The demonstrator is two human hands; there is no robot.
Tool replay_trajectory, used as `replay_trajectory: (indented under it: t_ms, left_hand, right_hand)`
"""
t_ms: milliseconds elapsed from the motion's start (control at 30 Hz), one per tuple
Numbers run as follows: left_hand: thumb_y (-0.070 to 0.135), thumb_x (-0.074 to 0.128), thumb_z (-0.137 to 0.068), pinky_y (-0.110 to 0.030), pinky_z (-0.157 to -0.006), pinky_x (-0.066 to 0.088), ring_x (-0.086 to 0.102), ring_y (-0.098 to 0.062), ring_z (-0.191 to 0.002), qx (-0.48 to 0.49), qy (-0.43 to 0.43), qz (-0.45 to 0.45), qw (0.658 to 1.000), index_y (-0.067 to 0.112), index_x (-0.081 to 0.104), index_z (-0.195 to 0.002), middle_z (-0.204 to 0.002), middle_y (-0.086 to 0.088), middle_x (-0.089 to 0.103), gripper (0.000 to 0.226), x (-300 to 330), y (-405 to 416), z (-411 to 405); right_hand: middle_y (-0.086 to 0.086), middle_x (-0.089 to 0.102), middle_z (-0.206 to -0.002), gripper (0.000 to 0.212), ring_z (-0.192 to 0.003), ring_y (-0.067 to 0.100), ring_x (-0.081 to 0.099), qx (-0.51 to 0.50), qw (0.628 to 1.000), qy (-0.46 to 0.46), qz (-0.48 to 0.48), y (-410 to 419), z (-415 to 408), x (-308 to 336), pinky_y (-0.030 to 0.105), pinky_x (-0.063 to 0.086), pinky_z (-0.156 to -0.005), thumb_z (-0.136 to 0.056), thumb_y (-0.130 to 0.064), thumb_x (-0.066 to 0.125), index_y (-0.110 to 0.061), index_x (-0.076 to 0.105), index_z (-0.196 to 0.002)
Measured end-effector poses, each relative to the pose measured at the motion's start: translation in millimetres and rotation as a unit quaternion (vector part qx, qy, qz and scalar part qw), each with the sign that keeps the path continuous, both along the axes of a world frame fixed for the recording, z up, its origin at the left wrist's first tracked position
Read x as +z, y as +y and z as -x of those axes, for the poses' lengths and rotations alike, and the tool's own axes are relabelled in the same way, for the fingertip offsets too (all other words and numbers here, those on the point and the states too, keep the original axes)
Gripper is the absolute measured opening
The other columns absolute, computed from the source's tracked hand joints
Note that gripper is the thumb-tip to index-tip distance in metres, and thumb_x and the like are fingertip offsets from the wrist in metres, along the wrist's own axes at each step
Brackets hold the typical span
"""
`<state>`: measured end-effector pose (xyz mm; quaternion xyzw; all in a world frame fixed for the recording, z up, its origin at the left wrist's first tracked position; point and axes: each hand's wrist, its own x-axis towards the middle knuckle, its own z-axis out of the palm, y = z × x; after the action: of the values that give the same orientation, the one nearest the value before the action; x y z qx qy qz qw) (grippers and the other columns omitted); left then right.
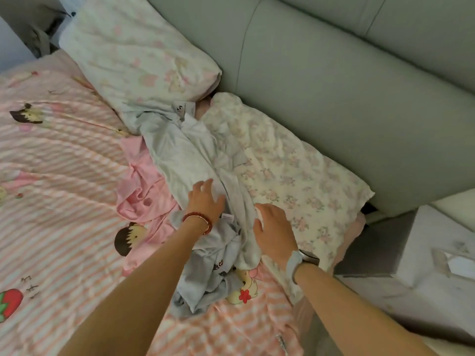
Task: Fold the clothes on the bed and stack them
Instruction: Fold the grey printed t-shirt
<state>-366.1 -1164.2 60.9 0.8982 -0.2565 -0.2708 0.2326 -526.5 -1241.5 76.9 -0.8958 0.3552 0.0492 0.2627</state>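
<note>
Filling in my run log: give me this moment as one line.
stage: start, nothing folded | left hand: open on pale blue garment | right hand: open on the same garment | pink garment: crumpled, untouched

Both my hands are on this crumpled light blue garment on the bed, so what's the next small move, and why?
Probably pinch an edge with each hand and pull the light blue garment out flat. It lies twisted and bunched between the pink garment and the floral pillow. The left hand and right hand rest on it with fingers spread, gripping nothing, so no clean fold looks possible yet.
</note>
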Motion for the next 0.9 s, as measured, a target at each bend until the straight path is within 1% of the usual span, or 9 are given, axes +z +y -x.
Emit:
replay_trajectory:
  t_ms: [67,133,233,367,467,533,600,767,900]
  left_hand:
    - [0.048,0.053,-0.088,-0.043,-0.112,0.018,0.014,-0.034,-0.140,0.032,0.027,-0.038,0.998,0.016,0.004,-0.148,-0.155,-0.014,0.003,0.084,-16,-23,-5]
    - [0.057,0.054,-0.083,-0.046,-0.110,0.023,0.019,-0.036,-0.137,0.072,0.024,-0.065,0.995,0.013,0.005,-0.147,-0.153,-0.015,0.007,0.092,-29,-41,-10]
    - [0.042,0.054,-0.087,-0.043,-0.096,0.036,0.040,-0.037,-0.118,0.166,-0.028,-0.052,0.984,0.008,0.038,-0.130,-0.133,-0.019,0.039,0.057,-41,-56,-26]
    - [0.012,0.046,-0.093,-0.028,-0.071,0.036,0.052,-0.025,-0.086,0.252,0.041,0.133,0.958,0.004,0.056,-0.103,-0.096,-0.012,0.060,0.016,-31,-47,-41]
    - [0.002,0.044,-0.093,-0.029,-0.063,0.036,0.044,-0.016,-0.068,0.283,0.181,0.343,0.877,0.011,0.052,-0.084,-0.073,-0.004,0.049,0.015,4,-28,-42]
    - [-0.001,0.036,-0.096,-0.030,-0.070,0.043,0.049,-0.017,-0.073,0.310,0.272,0.448,0.793,0.011,0.052,-0.085,-0.077,-0.006,0.051,0.023,34,-6,-48]
    - [-0.002,0.033,-0.095,-0.031,-0.075,0.051,0.060,-0.017,-0.078,0.294,0.330,0.500,0.745,0.007,0.054,-0.093,-0.084,-0.007,0.063,0.024,63,20,-51]
    - [0.028,0.046,-0.085,-0.027,-0.071,0.056,0.068,-0.015,-0.087,0.252,0.450,0.450,0.729,0.011,0.069,-0.096,-0.094,-0.004,0.072,0.031,106,83,-11]
    - [0.006,0.047,-0.088,-0.021,-0.060,0.054,0.067,-0.012,-0.066,0.260,0.406,0.361,0.798,0.009,0.075,-0.070,-0.073,-0.004,0.071,0.033,110,123,32]
  right_hand:
    - [0.004,0.033,-0.146,0.045,-0.136,0.022,0.024,0.010,1.000,0.020,-0.001,-11,-1,-10,0.035,0.029,-0.108,-0.098,-0.022,0.034,-0.015,0.030,-0.143]
    - [0.004,0.032,-0.147,0.045,-0.136,0.021,0.024,0.003,0.999,0.027,-0.019,-21,1,-17,0.034,0.028,-0.110,-0.098,-0.022,0.034,-0.015,0.030,-0.143]
    - [0.002,0.035,-0.146,0.045,-0.135,0.020,0.028,-0.021,0.999,0.024,-0.042,-34,2,-24,0.033,0.029,-0.108,-0.098,-0.024,0.035,-0.016,0.031,-0.142]
    - [0.004,0.040,-0.142,0.042,-0.131,0.021,0.033,-0.078,0.991,-0.039,-0.104,-44,-11,-23,0.034,0.030,-0.108,-0.098,-0.022,0.038,-0.016,0.037,-0.139]
    - [0.001,0.037,-0.145,0.044,-0.130,0.014,0.035,-0.137,0.957,-0.145,-0.211,-47,-35,-6,0.025,0.029,-0.106,-0.098,-0.024,0.040,-0.019,0.034,-0.141]
    - [-0.005,0.024,-0.151,0.054,-0.136,0.009,0.024,-0.102,0.944,-0.201,-0.240,-49,-54,10,0.025,0.022,-0.111,-0.098,-0.023,0.042,-0.026,0.020,-0.146]
    - [-0.010,0.009,-0.155,0.065,-0.140,0.001,0.008,-0.030,0.945,-0.237,-0.223,-46,-70,25,0.022,0.010,-0.113,-0.096,-0.023,0.046,-0.036,0.004,-0.145]
    - [-0.013,-0.010,-0.152,0.076,-0.138,0.002,-0.003,0.161,0.959,-0.202,-0.118,-16,-77,39,0.014,0.009,-0.105,-0.093,-0.023,0.054,-0.055,-0.003,-0.132]
    - [0.002,0.010,-0.155,0.058,-0.140,0.017,0.017,0.179,0.946,-0.197,-0.183,19,-66,43,0.031,0.024,-0.113,-0.093,-0.021,0.055,-0.043,0.026,-0.137]
